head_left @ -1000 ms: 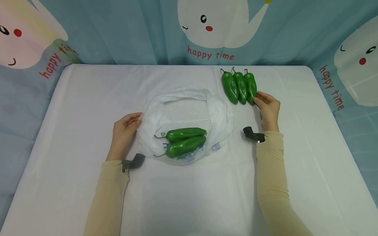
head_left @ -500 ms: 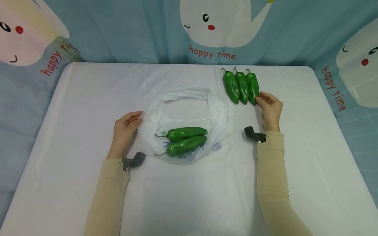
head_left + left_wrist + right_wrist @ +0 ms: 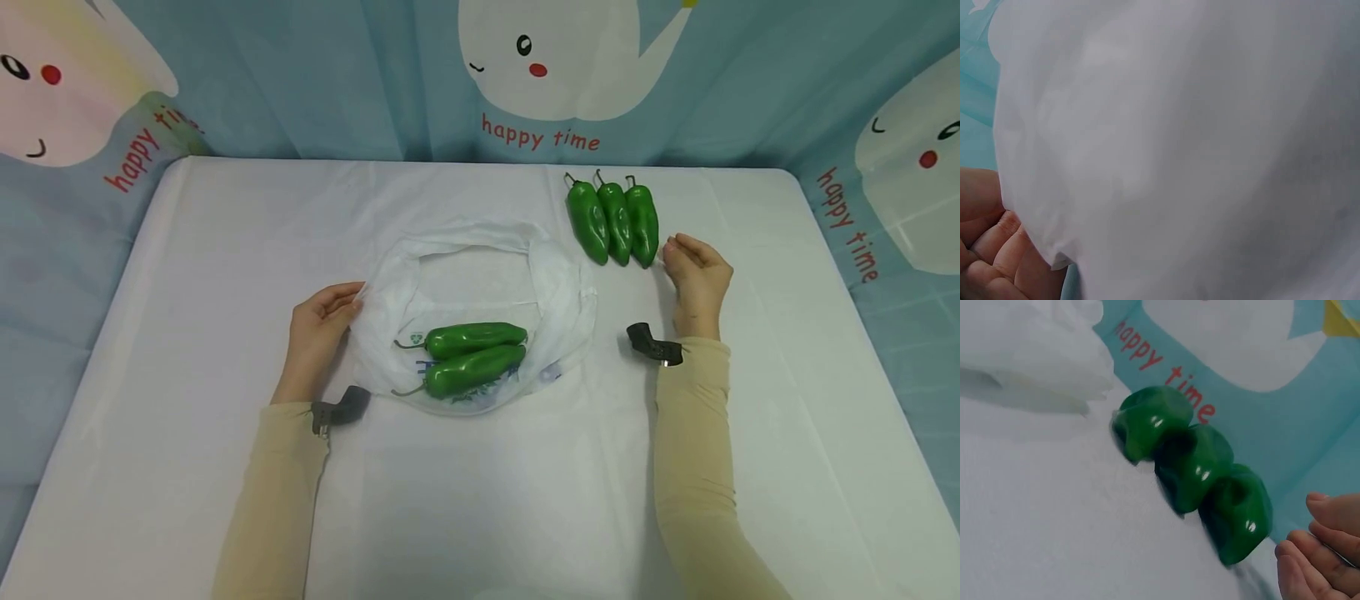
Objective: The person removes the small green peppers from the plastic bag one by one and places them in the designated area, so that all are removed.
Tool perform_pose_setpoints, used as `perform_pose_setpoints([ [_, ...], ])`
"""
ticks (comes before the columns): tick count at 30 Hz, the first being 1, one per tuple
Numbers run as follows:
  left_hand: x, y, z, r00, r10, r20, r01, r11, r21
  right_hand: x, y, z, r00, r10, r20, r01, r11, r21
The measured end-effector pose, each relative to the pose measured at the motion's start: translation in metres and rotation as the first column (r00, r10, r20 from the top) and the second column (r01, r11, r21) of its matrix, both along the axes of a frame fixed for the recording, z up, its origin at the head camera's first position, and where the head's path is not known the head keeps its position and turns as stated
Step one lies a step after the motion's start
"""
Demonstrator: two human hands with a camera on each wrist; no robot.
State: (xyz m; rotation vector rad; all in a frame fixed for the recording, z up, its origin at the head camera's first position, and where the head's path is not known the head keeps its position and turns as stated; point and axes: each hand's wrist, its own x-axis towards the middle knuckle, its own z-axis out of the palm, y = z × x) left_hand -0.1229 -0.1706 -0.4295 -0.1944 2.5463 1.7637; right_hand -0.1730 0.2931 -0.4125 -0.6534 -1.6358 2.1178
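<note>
A white plastic bag (image 3: 558, 275) lies with its mouth spread wide, and two green chili peppers (image 3: 474, 372) rest side by side in it, stems to the left. The person's left hand (image 3: 318, 337) pinches the bag's left rim between thumb and fingers; in the left wrist view the bag (image 3: 1147, 125) covers most of the picture. Three more green peppers (image 3: 615, 223) lie in a row behind the bag's right side, stems pointing away. Just right of the rightmost pepper (image 3: 1238, 515) is the right hand (image 3: 1329, 550), fingers loosely bent, holding nothing, with a small gap to the pepper.
A white cloth covers the table (image 3: 480, 500). Behind and at both sides hangs a blue curtain (image 3: 337, 83) printed with pale cartoon figures and red lettering. Each wrist carries a small black camera, such as the right one (image 3: 654, 343).
The right hand has come away from the rightmost pepper and moved slightly to the right. The left hand keeps its hold on the bag, and the peppers lie as before.
</note>
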Motion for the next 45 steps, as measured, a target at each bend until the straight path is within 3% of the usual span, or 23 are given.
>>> perform_pose_setpoints([
  [10,0.000,0.000,-0.001,1.000,-0.004,-0.004,0.004,1.000,-0.006,0.004,-0.012,0.015,0.999,0.039,-0.022,-0.038,0.998,0.048],
  [16,0.000,-0.001,-0.001,1.000,-0.003,-0.008,0.003,1.000,-0.003,0.006,-0.028,0.026,0.989,0.141,-0.042,-0.137,0.987,0.085],
  [21,0.000,-0.001,-0.001,1.000,0.000,-0.011,0.000,1.000,0.007,0.008,-0.043,0.029,0.968,0.252,-0.014,-0.247,0.957,0.154],
  [28,0.000,-0.001,-0.001,1.000,0.001,-0.010,-0.001,1.000,0.020,0.010,-0.061,0.031,0.896,0.442,-0.036,-0.425,0.880,0.213],
  [34,0.000,-0.002,-0.001,1.000,-0.007,-0.013,0.007,1.000,0.017,0.012,-0.076,0.031,0.852,0.521,-0.055,-0.497,0.836,0.232],
  [39,0.000,-0.002,-0.001,1.000,-0.008,-0.012,0.008,1.000,0.013,0.014,-0.089,0.030,0.806,0.592,-0.018,-0.565,0.778,0.274],
  [45,0.000,-0.002,-0.001,1.000,-0.011,-0.008,0.011,1.000,0.014,0.018,-0.099,0.031,0.716,0.695,0.070,-0.685,0.680,0.262],
])
